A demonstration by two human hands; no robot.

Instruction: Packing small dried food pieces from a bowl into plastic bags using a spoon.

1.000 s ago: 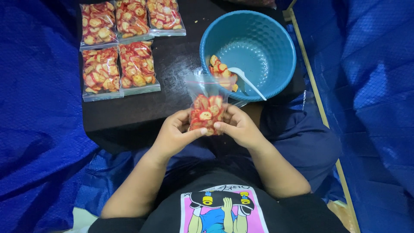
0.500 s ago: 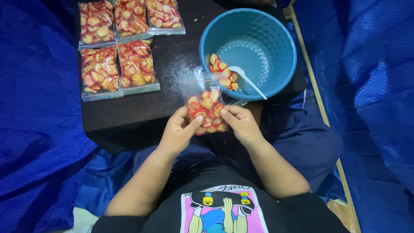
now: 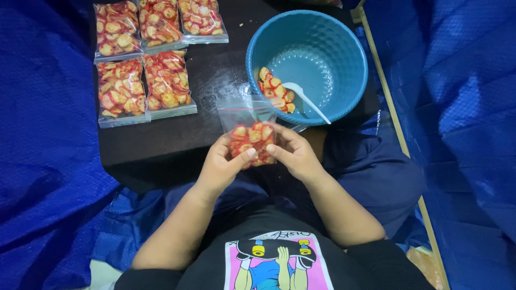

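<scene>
While five filled snack bags lie on the dark table, left hand and right hand pinch a half-filled clear bag over the lap, few chips remaining in the blue basin.

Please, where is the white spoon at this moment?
In the head view, the white spoon lies inside the blue tub at upper right, its bowl beside the few red-and-yellow chips left there, handle pointing to the near rim.

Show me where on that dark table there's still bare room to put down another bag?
Bare room lies on the dark table between the filled bags and the blue bowl, and along the near edge before both hands. The far left corner is crowded.
</scene>
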